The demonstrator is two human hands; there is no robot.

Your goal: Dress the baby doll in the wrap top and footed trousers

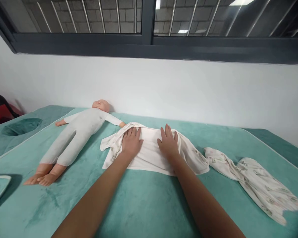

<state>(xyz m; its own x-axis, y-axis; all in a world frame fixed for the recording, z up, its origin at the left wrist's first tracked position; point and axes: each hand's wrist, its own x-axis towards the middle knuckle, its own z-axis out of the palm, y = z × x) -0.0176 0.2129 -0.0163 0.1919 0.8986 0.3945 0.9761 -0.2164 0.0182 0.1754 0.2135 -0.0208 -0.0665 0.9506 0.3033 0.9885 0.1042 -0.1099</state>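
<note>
A white baby shirt (151, 152) with a small print lies opened out on the green padded surface (149, 201), its plain inner side facing up. My left hand (132, 142) rests flat on the shirt's left part, fingers stretched out. On the right part lies my right hand (168, 142), palm down with its fingers spread. Neither hand grips the cloth. Left of the shirt, a baby doll (83, 130) in a pale cloth body lies on its back. One doll hand touches or nearly touches the shirt's upper left edge; I cannot tell which.
Printed baby trousers (253, 181) lie crumpled at the right, close to the shirt's edge. Behind the surface rises a white wall (163, 89) under a dark window frame (89, 44). A red and black item (1, 112) stands at the far left.
</note>
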